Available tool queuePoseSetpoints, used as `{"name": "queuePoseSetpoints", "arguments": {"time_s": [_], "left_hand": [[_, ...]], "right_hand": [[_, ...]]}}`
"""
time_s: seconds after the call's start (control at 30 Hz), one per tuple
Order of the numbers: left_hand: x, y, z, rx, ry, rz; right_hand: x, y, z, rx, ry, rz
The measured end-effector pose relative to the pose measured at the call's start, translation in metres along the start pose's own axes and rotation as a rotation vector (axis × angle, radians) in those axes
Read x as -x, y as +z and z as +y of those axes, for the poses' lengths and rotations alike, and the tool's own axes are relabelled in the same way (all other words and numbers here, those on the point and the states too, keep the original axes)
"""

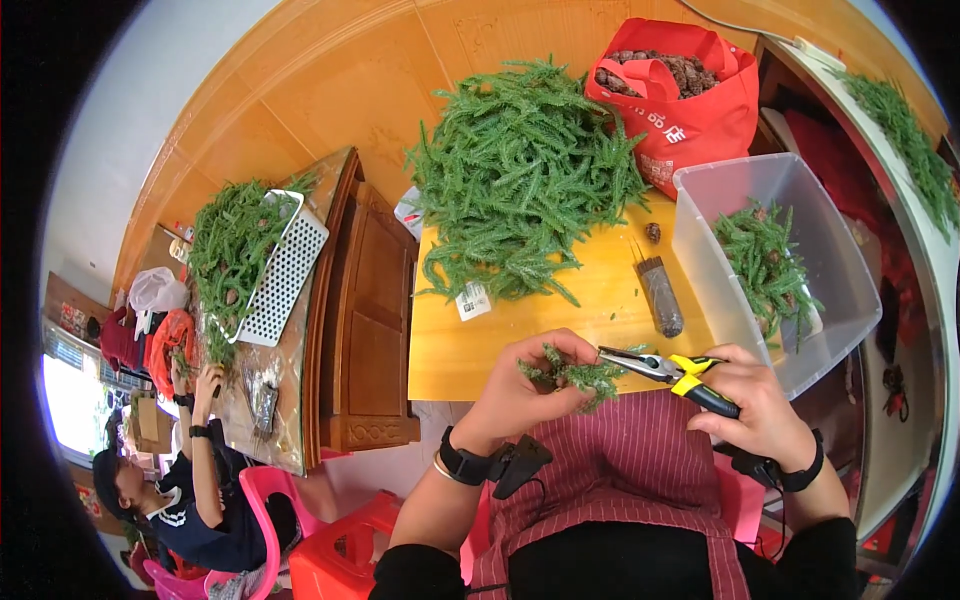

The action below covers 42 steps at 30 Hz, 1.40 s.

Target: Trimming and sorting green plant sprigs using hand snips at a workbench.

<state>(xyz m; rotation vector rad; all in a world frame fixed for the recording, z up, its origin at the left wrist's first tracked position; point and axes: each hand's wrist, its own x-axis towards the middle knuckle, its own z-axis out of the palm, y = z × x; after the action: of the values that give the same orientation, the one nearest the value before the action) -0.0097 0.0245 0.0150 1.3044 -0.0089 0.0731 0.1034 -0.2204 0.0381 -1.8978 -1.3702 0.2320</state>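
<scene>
My left hand (528, 395) is closed on a small green artificial pine sprig (590, 378), its needles spreading past my fingers. In my right hand (752, 408) is a pair of long-nose pliers (655, 368) with yellow and black handles. The pliers' metal jaws point left and reach to the fingers of my left hand, just above the sprig. Whether the jaws grip a wire there is too small to tell. Beyond my hands, a bundle of dark thin wires (660, 300) in a wrapper lies on the yellow table (500, 345), with a small pine cone (653, 232) near it.
A large heap of green sprigs (530, 170) covers the table's far side. Behind it stands a red bag (690, 120) of pine cones. On the right is a clear plastic bin (840, 290) holding sprigs. At left, another person (200, 490) works beside a white basket (285, 280).
</scene>
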Motion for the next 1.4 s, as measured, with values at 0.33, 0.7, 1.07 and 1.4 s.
{"name": "queuePoseSetpoints", "arguments": {"time_s": [0.33, 0.7, 1.07, 1.4], "left_hand": [[0.002, -0.002, -0.003, 0.248, -0.103, -0.095], [0.002, 0.000, -0.020, 0.452, -0.107, -0.146], [0.003, -0.001, -0.024, 0.525, -0.170, -0.129], [0.002, 0.001, -0.026, 0.575, -0.185, -0.125]], "right_hand": [[-0.009, -0.013, 0.002, -0.114, -0.031, -0.128], [-0.008, 0.003, 0.018, -0.339, -0.039, -0.183], [-0.011, 0.013, 0.019, -0.455, -0.026, -0.182], [-0.011, 0.013, 0.020, -0.487, -0.025, -0.196]]}}
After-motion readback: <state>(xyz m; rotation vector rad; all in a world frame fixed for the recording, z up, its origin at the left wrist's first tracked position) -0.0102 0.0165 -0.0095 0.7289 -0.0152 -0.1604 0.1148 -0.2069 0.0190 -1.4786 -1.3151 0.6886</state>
